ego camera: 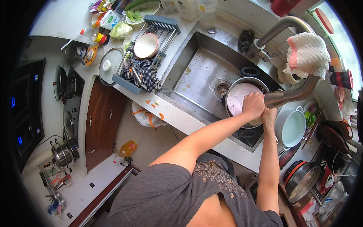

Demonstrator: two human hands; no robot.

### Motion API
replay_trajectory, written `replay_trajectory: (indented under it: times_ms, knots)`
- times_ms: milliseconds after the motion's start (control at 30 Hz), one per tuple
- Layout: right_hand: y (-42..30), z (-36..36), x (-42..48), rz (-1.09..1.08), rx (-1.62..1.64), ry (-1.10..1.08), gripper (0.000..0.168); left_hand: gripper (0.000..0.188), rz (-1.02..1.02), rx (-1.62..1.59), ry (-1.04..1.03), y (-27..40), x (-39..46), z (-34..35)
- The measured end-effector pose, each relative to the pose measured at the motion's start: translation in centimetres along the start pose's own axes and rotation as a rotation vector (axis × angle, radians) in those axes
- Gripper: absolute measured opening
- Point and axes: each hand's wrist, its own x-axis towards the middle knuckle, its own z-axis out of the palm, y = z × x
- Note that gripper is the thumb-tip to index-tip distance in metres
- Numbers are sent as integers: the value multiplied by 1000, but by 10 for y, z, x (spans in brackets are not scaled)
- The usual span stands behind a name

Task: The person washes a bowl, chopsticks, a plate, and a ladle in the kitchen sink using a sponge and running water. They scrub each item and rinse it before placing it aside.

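Observation:
Both of my hands are close together over the right side of a metal pot in the sink. My left hand is curled, with its knuckles up. Pressed beside it, my right hand is also closed. A pale, soft-looking item shows under the hands, apparently gripped between them; most of it is hidden. Cloudy pinkish-white liquid fills the pot. The faucet spout hangs just above my hands and partly covers them.
The steel sink has its drain left of the pot. A dish rack holds a white bowl and a checked cloth. A towel drapes over the faucet. Right of the sink stands a pale green pot.

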Motion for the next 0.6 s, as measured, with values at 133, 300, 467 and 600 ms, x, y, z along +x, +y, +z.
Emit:
replay_trajectory:
  times_ms: [133,300,467,600]
  knots:
    - [3,2,-4,175,-42,51,28,28,87,-113,2,2,6,-22]
    - [-18,-2,-5,242,328,51,27,55,172,-128,-23,-62,17,31]
    - [-16,11,-7,415,568,103,28,53,264,156,-113,-19,-13,-62]
    - [-1,9,-3,520,701,8,33,33,242,-38,240,-90,-16,-177]
